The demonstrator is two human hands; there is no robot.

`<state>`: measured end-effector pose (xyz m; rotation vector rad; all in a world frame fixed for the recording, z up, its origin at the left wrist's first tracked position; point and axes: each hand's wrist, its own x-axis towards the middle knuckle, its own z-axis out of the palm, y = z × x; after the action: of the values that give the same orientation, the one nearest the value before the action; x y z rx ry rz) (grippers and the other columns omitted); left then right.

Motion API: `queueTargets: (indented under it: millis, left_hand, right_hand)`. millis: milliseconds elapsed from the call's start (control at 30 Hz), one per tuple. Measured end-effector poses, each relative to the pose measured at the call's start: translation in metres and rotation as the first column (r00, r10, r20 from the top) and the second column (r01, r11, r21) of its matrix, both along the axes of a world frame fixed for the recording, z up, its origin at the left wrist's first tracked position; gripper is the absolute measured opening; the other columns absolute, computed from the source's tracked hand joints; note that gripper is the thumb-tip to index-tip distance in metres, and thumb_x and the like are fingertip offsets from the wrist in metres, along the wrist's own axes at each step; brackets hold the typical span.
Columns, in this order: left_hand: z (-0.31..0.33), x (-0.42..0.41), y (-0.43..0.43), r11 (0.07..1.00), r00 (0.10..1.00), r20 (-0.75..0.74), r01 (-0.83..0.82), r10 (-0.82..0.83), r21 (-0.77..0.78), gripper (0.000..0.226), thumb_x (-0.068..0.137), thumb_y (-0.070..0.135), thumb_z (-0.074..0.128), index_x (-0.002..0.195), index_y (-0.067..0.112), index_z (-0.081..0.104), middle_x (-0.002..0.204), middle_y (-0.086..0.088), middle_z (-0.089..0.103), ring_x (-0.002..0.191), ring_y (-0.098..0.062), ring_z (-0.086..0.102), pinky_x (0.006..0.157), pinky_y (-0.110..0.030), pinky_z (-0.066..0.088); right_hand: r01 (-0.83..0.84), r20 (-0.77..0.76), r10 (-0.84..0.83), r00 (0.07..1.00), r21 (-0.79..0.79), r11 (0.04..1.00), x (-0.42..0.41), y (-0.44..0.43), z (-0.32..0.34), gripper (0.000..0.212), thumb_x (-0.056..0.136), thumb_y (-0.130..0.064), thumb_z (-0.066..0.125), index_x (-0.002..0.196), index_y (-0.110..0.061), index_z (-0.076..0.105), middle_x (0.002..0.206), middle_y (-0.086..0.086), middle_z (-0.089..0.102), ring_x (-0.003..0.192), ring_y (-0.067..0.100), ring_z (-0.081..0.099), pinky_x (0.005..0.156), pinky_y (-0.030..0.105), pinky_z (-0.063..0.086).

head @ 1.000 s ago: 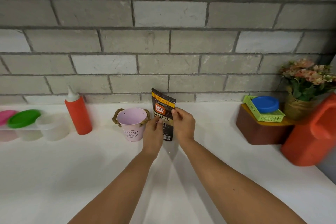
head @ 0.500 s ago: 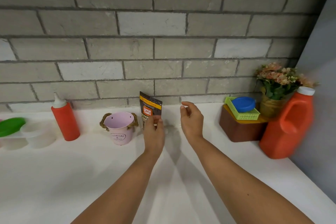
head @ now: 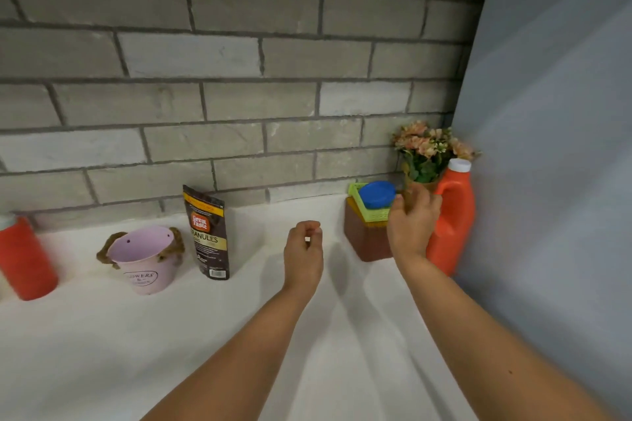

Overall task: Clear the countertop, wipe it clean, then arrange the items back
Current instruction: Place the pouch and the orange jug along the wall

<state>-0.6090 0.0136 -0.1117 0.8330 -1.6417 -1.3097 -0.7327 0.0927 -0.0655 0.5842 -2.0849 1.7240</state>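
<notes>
Both my hands are off the granules pouch (head: 207, 232), which a second ago I was steadying between them. It now stands on its own at the back edge of the bench (head: 102, 335), close to the brick wall and just beside the pink bucket (head: 145, 258), with the red squeeze bottle (head: 25, 258) further along toward the left end. I judge the pouch is placed, and the arranging has moved on to the next item.

The pouch is upright with a slight lean. It is dark brown, with an orange band across the top, an orange-and-white logo and the word "GRANULES" facing me. Its base looks flattened enough to carry it.

My left hand (head: 304, 246) hovers over the bare middle of the bench, clear of the pouch, its fingers loosely curled round nothing. My right hand (head: 412, 222) has swung to the back right corner, where a green basket (head: 372, 212) holding a blue lid (head: 378, 193) sits on a brown block (head: 366, 239), next to a flower pot (head: 427, 150) and an orange jug (head: 456, 212). Its fingers are half spread and bent in front of the pot, gripping nothing that I can see. Whether they are touching the pot or the basket I cannot tell.

The bench surface looks white and clean.
</notes>
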Motion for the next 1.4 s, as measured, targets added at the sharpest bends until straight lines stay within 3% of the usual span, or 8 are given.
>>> queueTargets:
  millis: [133,267,433,600,733,1000,1133,1400]
  left_hand:
    - [0.001,-0.024,0.020,0.997,0.997,0.023,0.075,-0.075,-0.003,0.011,0.095,0.022,0.049,0.095,0.032,0.054,0.108,-0.001,0.056,0.103,-0.024,0.057,0.092,-0.045,0.049]
    - [0.001,-0.044,0.034,0.989,0.988,0.056,0.146,-0.146,0.014,0.010,0.094,0.023,0.051,0.103,0.028,0.054,0.111,0.001,0.055,0.106,-0.020,0.055,0.094,-0.042,0.049]
    - [-0.001,-0.060,0.044,0.983,0.977,0.106,0.181,-0.182,0.026,0.023,0.092,0.018,0.055,0.115,0.018,0.057,0.116,-0.001,0.057,0.106,-0.021,0.057,0.095,-0.041,0.048]
    - [-0.003,-0.067,0.052,0.977,0.969,0.130,0.204,-0.210,0.062,0.031,0.091,0.014,0.057,0.121,0.012,0.054,0.104,0.003,0.055,0.098,-0.016,0.056,0.090,-0.033,0.049]
    - [-0.006,-0.072,0.059,0.972,0.961,0.155,0.216,-0.228,0.087,0.036,0.088,0.014,0.061,0.123,0.013,0.053,0.110,0.001,0.057,0.100,-0.017,0.057,0.091,-0.032,0.049]
    - [-0.005,-0.075,0.076,0.958,0.928,0.241,0.276,-0.286,0.073,0.051,0.082,0.017,0.070,0.128,0.014,0.048,0.128,-0.004,0.054,0.099,-0.014,0.056,0.087,-0.024,0.045]
    - [-0.005,-0.069,0.085,0.953,0.920,0.250,0.302,-0.302,0.038,0.070,0.076,0.026,0.075,0.137,0.016,0.041,0.135,-0.001,0.049,0.114,-0.018,0.052,0.094,-0.028,0.045]
    - [-0.004,-0.020,0.076,0.947,0.934,0.164,0.321,-0.316,-0.003,0.077,0.059,0.044,0.077,0.127,0.031,0.043,0.111,0.011,0.057,0.100,-0.006,0.055,0.075,-0.013,0.046]
  right_hand:
    - [0.085,0.089,-0.086,0.992,0.017,0.996,-0.028,0.023,0.001,0.042,0.088,-0.008,0.055,0.126,0.005,0.047,0.126,0.026,0.044,0.118,0.039,0.042,0.101,0.037,0.029]
    - [-0.001,0.180,-0.008,0.984,0.051,0.999,-0.049,0.028,-0.002,0.036,0.093,-0.013,0.048,0.125,0.004,0.048,0.127,0.024,0.047,0.119,0.037,0.043,0.100,0.038,0.031]
    - [-0.105,0.169,0.098,0.981,0.033,0.994,-0.065,0.030,-0.008,0.026,0.097,-0.014,0.042,0.108,0.005,0.055,0.107,0.024,0.058,0.101,0.036,0.054,0.084,0.035,0.039]
    - [-0.095,0.118,0.089,0.989,0.046,0.994,-0.073,0.032,-0.012,0.025,0.098,-0.014,0.040,0.097,0.005,0.056,0.098,0.025,0.058,0.087,0.033,0.052,0.071,0.027,0.030]
    - [-0.081,0.090,0.077,0.993,0.040,0.996,-0.069,0.038,-0.012,0.021,0.098,-0.016,0.040,0.081,-0.009,0.048,0.086,0.018,0.055,0.077,0.023,0.046,0.065,0.025,0.026]
    - [-0.234,0.101,0.231,0.968,0.015,0.972,-0.047,0.060,-0.011,0.025,0.100,-0.019,0.036,0.080,-0.010,0.045,0.078,0.009,0.050,0.065,0.015,0.042,0.052,0.022,0.028]
    - [-0.367,0.157,0.374,0.914,-0.072,0.927,-0.031,0.064,-0.014,0.026,0.101,-0.025,0.035,0.083,-0.016,0.051,0.076,-0.001,0.052,0.069,0.010,0.048,0.067,0.024,0.040]
    - [-0.624,0.209,0.662,0.720,-0.222,0.749,0.022,0.055,0.003,0.029,0.100,-0.021,0.040,0.075,-0.018,0.055,0.066,-0.001,0.051,0.064,0.009,0.049,0.066,0.020,0.043]
